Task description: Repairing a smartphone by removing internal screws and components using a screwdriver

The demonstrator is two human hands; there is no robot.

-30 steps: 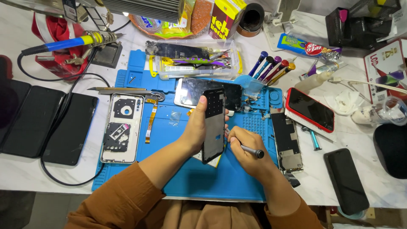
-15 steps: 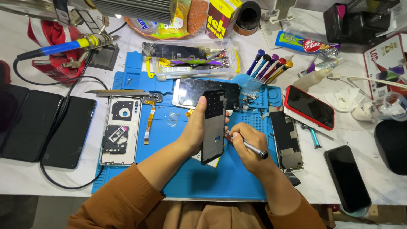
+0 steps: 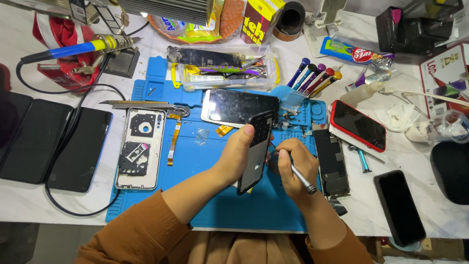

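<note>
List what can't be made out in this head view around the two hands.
- Tip of the screwdriver: hidden behind the right hand and the phone.
- Phone's inner face: turned edge-on, gripped by the left hand.
- Loose screws on the blue mat: too small.

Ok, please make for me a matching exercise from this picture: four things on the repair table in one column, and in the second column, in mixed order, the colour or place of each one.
Things:
1. phone part
2. screwdriver
3. soldering iron
4. phone in red case

Places or colours:
A. blue and yellow handle, far left on the table
B. on the white table, right of the blue mat
C. held on edge in the left hand
D. gripped in the right hand

Pairs: 1-C, 2-D, 3-A, 4-B
</note>
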